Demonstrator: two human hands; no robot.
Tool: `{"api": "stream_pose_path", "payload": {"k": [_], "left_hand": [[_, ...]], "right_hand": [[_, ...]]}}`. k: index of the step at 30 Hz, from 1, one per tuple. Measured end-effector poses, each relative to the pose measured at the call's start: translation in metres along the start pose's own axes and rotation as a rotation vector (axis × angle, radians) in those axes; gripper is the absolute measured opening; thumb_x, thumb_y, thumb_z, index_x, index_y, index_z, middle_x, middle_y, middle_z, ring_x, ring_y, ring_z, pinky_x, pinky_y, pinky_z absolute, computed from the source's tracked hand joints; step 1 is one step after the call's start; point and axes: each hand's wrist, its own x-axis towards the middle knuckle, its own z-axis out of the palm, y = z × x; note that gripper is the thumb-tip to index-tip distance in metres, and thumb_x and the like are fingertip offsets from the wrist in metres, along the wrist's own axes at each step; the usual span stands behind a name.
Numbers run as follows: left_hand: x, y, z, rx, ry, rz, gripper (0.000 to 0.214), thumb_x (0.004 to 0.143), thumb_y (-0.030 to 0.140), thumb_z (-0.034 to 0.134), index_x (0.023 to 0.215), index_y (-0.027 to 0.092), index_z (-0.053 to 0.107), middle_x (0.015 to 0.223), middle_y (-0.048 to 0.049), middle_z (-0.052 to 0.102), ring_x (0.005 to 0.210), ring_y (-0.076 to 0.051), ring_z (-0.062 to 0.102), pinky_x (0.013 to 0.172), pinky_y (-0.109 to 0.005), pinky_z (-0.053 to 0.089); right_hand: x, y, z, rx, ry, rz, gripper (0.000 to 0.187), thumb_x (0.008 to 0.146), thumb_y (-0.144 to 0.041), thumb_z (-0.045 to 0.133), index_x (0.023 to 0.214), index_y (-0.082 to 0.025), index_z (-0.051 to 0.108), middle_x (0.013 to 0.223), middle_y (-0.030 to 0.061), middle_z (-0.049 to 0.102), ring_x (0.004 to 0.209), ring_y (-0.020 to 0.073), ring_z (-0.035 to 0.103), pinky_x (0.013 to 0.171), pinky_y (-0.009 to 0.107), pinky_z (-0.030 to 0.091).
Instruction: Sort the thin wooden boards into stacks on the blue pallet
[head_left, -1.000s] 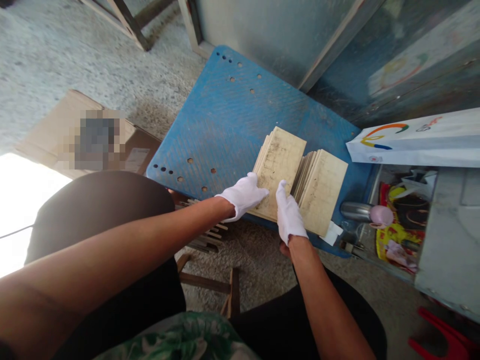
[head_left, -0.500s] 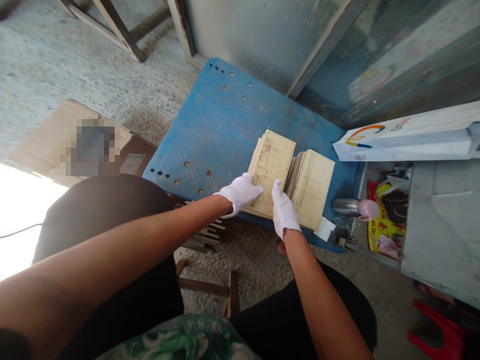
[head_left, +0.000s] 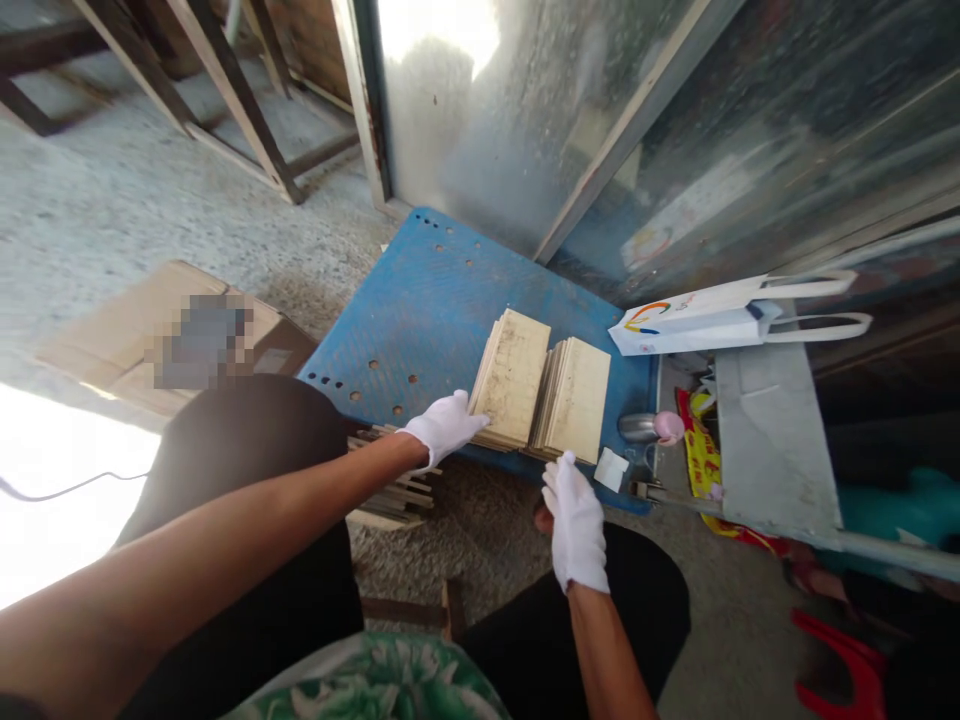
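Two stacks of thin pale wooden boards lie side by side on a blue plastic table. The left stack (head_left: 514, 375) has dark smudges on its top board, and the right stack (head_left: 581, 395) leans with its edges fanned out. My left hand (head_left: 448, 428), in a white glove, is at the near left corner of the left stack, thumb and fingers apart; the thumb seems to touch the boards. Nearer to me, my right hand (head_left: 577, 525), also white-gloved, hangs apart from the right stack with fingers stretched and nothing in it.
The blue table (head_left: 420, 310) stands against a metal-framed glass panel (head_left: 487, 150). At its right are a steel flask (head_left: 637, 428), a white paper scrap (head_left: 611, 469) and a paper bag (head_left: 690, 315). More wooden strips (head_left: 405, 495) lie below. A cardboard box (head_left: 112, 340) sits left.
My right hand has drawn back off the left stack toward me. My left hand has slid from the stack's top to its near left corner. The camera view has tilted up.
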Motion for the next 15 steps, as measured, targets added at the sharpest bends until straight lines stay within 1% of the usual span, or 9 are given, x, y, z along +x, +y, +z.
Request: {"api": "stream_pose_path", "payload": {"k": [2,4,6,8,10,11,12,15], "left_hand": [[-0.014,-0.001,0.001,-0.031,0.019,0.009,0.045,0.083,0.041,0.054,0.118,0.013,0.057,0.120,-0.0158,0.064,0.115,-0.027,0.058,0.093,-0.030,0.046],[-0.029,-0.005,0.008,-0.095,0.039,0.037,0.042,0.084,0.040,0.053,0.118,0.014,0.059,0.121,-0.0136,0.064,0.115,-0.026,0.058,0.094,-0.029,0.046],[-0.044,-0.012,0.020,-0.193,0.047,0.074,0.041,0.085,0.037,0.052,0.120,0.017,0.058,0.126,-0.0109,0.062,0.119,-0.024,0.056,0.096,-0.027,0.044],[-0.058,-0.023,0.036,-0.266,0.027,0.086,0.045,0.086,0.036,0.051,0.126,0.017,0.055,0.133,-0.0095,0.057,0.125,-0.022,0.051,0.101,-0.026,0.041],[-0.071,-0.037,0.054,-0.295,-0.015,0.033,0.053,0.085,0.035,0.052,0.133,0.013,0.049,0.140,-0.0118,0.050,0.131,-0.022,0.045,0.105,-0.026,0.038],[-0.076,-0.044,0.061,-0.300,-0.035,-0.013,0.059,0.084,0.035,0.053,0.136,0.009,0.045,0.144,-0.0145,0.045,0.134,-0.022,0.041,0.107,-0.026,0.035],[-0.082,-0.051,0.068,-0.301,-0.050,-0.024,0.062,0.083,0.034,0.054,0.137,0.005,0.043,0.144,-0.0172,0.043,0.135,-0.023,0.040,0.108,-0.026,0.034],[-0.100,-0.068,0.079,-0.310,-0.068,-0.019,0.063,0.082,0.033,0.054,0.136,0.003,0.044,0.144,-0.0198,0.042,0.134,-0.024,0.040,0.109,-0.028,0.033]], "right_hand": [[-0.021,0.014,0.007,0.172,-0.045,0.173,0.074,0.071,-0.075,0.056,0.114,-0.015,0.060,0.119,0.0144,0.062,0.107,0.0230,0.061,0.090,0.031,0.048],[-0.040,0.024,0.018,0.280,-0.061,0.316,0.078,0.061,-0.077,0.064,0.109,-0.015,0.062,0.115,0.0154,0.064,0.104,0.0239,0.062,0.087,0.031,0.049],[-0.056,0.032,0.031,0.345,-0.072,0.418,0.080,0.053,-0.076,0.070,0.104,-0.016,0.063,0.107,0.0145,0.067,0.096,0.0232,0.065,0.080,0.030,0.051],[-0.068,0.037,0.045,0.354,-0.079,0.492,0.074,0.052,-0.075,0.072,0.095,-0.016,0.064,0.094,0.0119,0.069,0.082,0.0203,0.067,0.068,0.026,0.051],[-0.078,0.041,0.057,0.335,-0.098,0.527,0.065,0.056,-0.073,0.072,0.085,-0.016,0.063,0.079,0.0079,0.068,0.068,0.0160,0.064,0.055,0.023,0.047],[-0.082,0.043,0.062,0.327,-0.120,0.529,0.062,0.058,-0.072,0.071,0.082,-0.016,0.062,0.072,0.0055,0.066,0.061,0.0139,0.062,0.050,0.021,0.044],[-0.086,0.045,0.066,0.322,-0.153,0.517,0.059,0.060,-0.071,0.070,0.079,-0.016,0.061,0.065,0.0030,0.063,0.055,0.0121,0.058,0.047,0.020,0.041],[-0.093,0.053,0.071,0.307,-0.235,0.451,0.054,0.066,-0.070,0.067,0.074,-0.018,0.057,0.053,-0.0030,0.052,0.043,0.0081,0.047,0.039,0.018,0.033]]}}
